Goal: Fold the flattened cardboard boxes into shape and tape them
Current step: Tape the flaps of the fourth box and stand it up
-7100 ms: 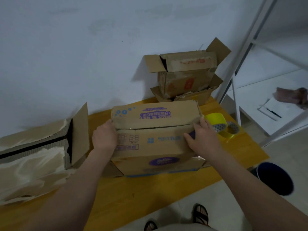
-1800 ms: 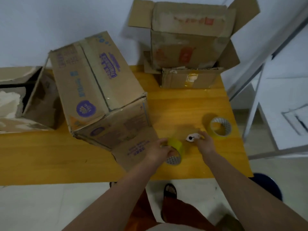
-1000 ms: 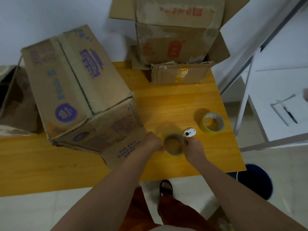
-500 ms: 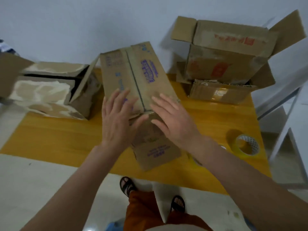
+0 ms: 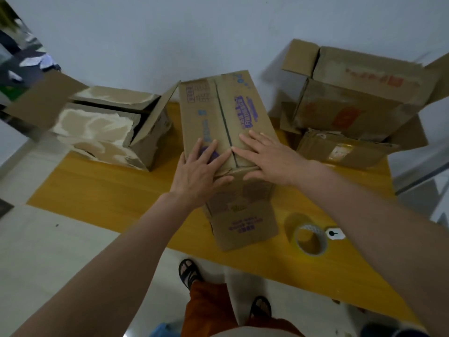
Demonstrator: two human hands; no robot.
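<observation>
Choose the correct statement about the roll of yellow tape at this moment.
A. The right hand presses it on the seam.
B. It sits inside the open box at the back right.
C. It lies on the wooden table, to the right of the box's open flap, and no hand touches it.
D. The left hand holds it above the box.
C: the roll of yellow tape lies on the wooden table, while the left hand and the right hand rest flat on the box.

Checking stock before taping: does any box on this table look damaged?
Yes. The brown cardboard box on the left has its outer paper torn away in pale ragged patches. The purple-printed cardboard box under both hands has one flap hanging open.
</observation>
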